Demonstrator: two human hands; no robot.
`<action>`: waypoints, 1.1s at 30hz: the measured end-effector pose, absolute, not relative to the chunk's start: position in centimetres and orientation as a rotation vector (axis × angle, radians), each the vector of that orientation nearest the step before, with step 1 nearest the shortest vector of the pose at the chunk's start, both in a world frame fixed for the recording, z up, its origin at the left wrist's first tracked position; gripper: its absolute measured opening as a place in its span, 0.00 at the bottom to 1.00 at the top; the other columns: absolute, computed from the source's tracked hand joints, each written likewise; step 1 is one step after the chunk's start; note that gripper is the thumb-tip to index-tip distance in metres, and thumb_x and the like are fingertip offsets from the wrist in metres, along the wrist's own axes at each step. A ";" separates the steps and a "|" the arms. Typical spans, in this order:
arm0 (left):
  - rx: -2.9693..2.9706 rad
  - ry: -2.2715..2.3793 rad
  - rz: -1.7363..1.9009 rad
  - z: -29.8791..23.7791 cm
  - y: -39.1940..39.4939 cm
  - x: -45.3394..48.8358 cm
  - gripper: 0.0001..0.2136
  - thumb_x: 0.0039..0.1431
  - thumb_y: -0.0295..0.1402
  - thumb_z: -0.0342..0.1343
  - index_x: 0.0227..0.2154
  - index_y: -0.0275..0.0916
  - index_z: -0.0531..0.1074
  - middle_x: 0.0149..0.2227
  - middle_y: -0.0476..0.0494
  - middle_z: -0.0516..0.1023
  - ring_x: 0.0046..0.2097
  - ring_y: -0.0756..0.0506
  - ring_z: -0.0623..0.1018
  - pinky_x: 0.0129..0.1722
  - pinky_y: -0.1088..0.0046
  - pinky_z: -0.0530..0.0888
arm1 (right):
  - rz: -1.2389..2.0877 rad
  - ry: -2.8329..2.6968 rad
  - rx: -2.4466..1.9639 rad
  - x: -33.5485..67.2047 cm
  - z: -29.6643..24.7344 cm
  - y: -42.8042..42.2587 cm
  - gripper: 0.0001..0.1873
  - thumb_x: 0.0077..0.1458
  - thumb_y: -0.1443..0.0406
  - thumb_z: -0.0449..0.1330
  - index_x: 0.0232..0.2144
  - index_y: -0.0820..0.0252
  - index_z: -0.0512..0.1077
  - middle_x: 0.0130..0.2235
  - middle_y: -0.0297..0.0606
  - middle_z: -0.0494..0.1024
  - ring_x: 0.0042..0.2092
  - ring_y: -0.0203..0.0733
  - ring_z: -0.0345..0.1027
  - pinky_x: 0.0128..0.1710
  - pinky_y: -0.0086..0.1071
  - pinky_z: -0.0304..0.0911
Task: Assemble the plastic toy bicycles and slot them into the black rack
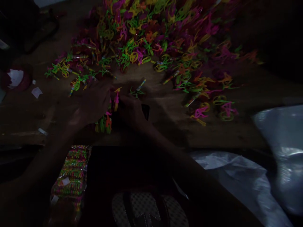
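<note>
The light is dim. My left hand [96, 99] is at the wooden table's near side, fingers bent round a row of small bright plastic pieces [108, 121] in pink, orange and green. Close against it, my right hand [131, 108] has its fingertips pinched at a pink and yellow plastic piece [116, 99]. The exact grip of both hands is lost in shadow. A dark flat object [146, 112] shows beside my right hand. Just beyond lies a green plastic piece with a patterned stick [139, 88].
A large heap of neon plastic pieces [151, 34] covers the table's far side, with loose ones at right. Clear bags packed with similar pieces [73, 170] hang below the edge at left. Plastic sheeting [286, 151] is at right, a red round container [17, 80] at left.
</note>
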State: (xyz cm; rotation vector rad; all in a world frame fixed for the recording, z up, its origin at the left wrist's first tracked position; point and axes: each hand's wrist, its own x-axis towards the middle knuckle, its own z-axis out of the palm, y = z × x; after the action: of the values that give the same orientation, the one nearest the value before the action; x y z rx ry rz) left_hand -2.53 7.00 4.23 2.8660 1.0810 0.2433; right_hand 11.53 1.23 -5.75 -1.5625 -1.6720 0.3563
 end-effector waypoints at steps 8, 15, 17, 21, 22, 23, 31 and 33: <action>2.748 1.163 0.263 4.2 6.5 -2.1 0.15 0.70 0.33 0.41 0.47 0.35 0.72 0.46 0.35 0.78 0.50 0.35 0.76 0.54 0.52 0.72 | 0.255 -1.750 -1.595 10.6 -6.3 1.4 0.15 0.64 0.70 0.52 0.49 0.62 0.74 0.43 0.44 0.79 0.46 0.48 0.68 0.47 0.38 0.62; 2.809 1.057 0.202 4.8 6.9 -2.5 0.19 0.70 0.42 0.45 0.56 0.39 0.70 0.54 0.37 0.77 0.58 0.33 0.74 0.61 0.52 0.68 | 0.207 -1.774 -1.685 9.6 -5.9 1.7 0.13 0.65 0.69 0.51 0.42 0.64 0.76 0.40 0.47 0.78 0.43 0.50 0.66 0.44 0.40 0.62; 2.845 1.012 0.131 5.1 7.3 -2.5 0.18 0.69 0.42 0.47 0.54 0.39 0.72 0.51 0.37 0.78 0.56 0.33 0.75 0.60 0.52 0.68 | 0.221 -1.810 -1.649 9.9 -5.6 1.7 0.13 0.65 0.70 0.51 0.44 0.65 0.76 0.41 0.47 0.79 0.44 0.50 0.67 0.45 0.40 0.64; 2.854 0.991 0.201 4.8 7.8 -2.6 0.18 0.69 0.40 0.46 0.51 0.36 0.73 0.50 0.37 0.79 0.55 0.35 0.75 0.60 0.53 0.68 | 0.223 -1.858 -1.451 13.0 -4.9 1.1 0.16 0.66 0.71 0.51 0.51 0.64 0.74 0.47 0.47 0.80 0.49 0.47 0.70 0.51 0.38 0.66; 2.855 0.985 0.253 4.6 7.8 -2.7 0.18 0.69 0.40 0.45 0.51 0.35 0.73 0.51 0.37 0.79 0.56 0.36 0.75 0.61 0.54 0.67 | 0.203 -1.855 -1.442 14.2 -4.8 1.0 0.16 0.66 0.70 0.50 0.51 0.63 0.74 0.48 0.46 0.79 0.50 0.46 0.70 0.52 0.37 0.66; 2.853 0.978 0.289 4.4 7.8 -2.7 0.18 0.70 0.40 0.44 0.51 0.35 0.73 0.52 0.38 0.78 0.57 0.37 0.74 0.62 0.54 0.66 | 0.169 -1.843 -1.478 15.6 -4.8 1.1 0.16 0.66 0.69 0.50 0.50 0.61 0.74 0.48 0.45 0.79 0.50 0.46 0.70 0.52 0.37 0.67; 2.813 0.945 0.228 4.9 7.6 -2.8 0.22 0.66 0.45 0.49 0.54 0.34 0.71 0.51 0.35 0.79 0.55 0.34 0.76 0.58 0.52 0.68 | 0.082 -2.069 -1.726 22.9 -6.5 6.0 0.15 0.62 0.71 0.55 0.47 0.61 0.77 0.52 0.49 0.76 0.57 0.54 0.63 0.57 0.50 0.63; 2.813 0.938 0.244 4.8 7.7 -2.9 0.20 0.66 0.44 0.50 0.52 0.35 0.73 0.50 0.36 0.79 0.54 0.34 0.76 0.58 0.52 0.68 | 0.062 -2.065 -1.717 23.6 -6.9 5.8 0.12 0.61 0.69 0.59 0.45 0.61 0.78 0.52 0.51 0.76 0.57 0.55 0.63 0.57 0.49 0.63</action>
State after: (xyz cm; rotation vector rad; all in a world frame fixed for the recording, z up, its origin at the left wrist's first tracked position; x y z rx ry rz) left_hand -2.88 7.68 4.85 2.8129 0.9380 0.2442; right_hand 23.57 5.79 -6.86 -1.7172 -2.0651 0.0623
